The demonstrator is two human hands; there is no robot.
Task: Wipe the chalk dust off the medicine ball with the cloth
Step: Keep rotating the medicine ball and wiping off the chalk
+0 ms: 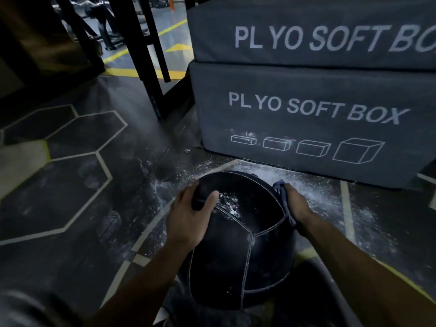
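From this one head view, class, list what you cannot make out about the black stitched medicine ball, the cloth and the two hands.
- Black stitched medicine ball: far side and underside hidden by its own bulk.
- Grey-blue cloth: mostly hidden between ball and right hand.
- Right hand: fingertips hidden behind ball.
- Left hand: palm hidden.
- Upper grey plyo box: lettering cut off at right edge.

The medicine ball [238,244] is black with pale stitched seams dividing it into panels, and a smear of white chalk dust [227,202] marks its top. The cloth [284,200] against its side is a muted blue-grey. The floor [77,180] is dark grey with pale hexagon outlines, yellow lines and scattered white powder, and the two stacked boxes [313,119] are dark grey with white lettering and white outline drawings of boxes.
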